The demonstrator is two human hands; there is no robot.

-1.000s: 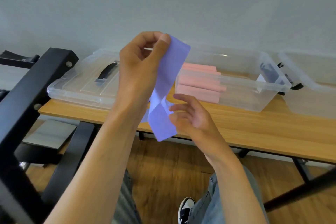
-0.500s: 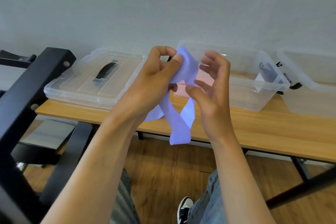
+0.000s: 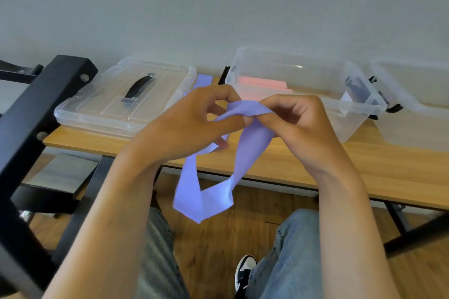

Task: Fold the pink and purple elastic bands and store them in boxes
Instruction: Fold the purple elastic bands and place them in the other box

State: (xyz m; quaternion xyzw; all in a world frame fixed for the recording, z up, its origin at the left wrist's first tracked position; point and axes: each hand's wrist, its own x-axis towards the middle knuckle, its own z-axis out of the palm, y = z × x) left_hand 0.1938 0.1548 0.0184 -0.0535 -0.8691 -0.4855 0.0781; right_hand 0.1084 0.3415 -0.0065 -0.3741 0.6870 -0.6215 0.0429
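Purple and limp, the elastic band [image 3: 252, 143] hangs in the air in front of the table edge, its top stretch held level between both hands and its two strands drooping to a folded V over the person's lap. The left hand [image 3: 192, 126] pinches one end between thumb and curled fingers, and a loose tail shows below its palm; the right hand [image 3: 298, 126] pinches the other end, fingers curled over the strip. Just behind the hands a clear plastic box [image 3: 364, 107] stands open on the wooden table [image 3: 315, 165], with folded pink bands [image 3: 262, 81] stacked inside at its left. A clear lid [image 3: 102, 107] with a black handle lies flat to the left of the box, and another purple strip [image 3: 202, 80] shows in the gap between them. A second clear box [image 3: 418, 104] sits at the far right, beside the first.
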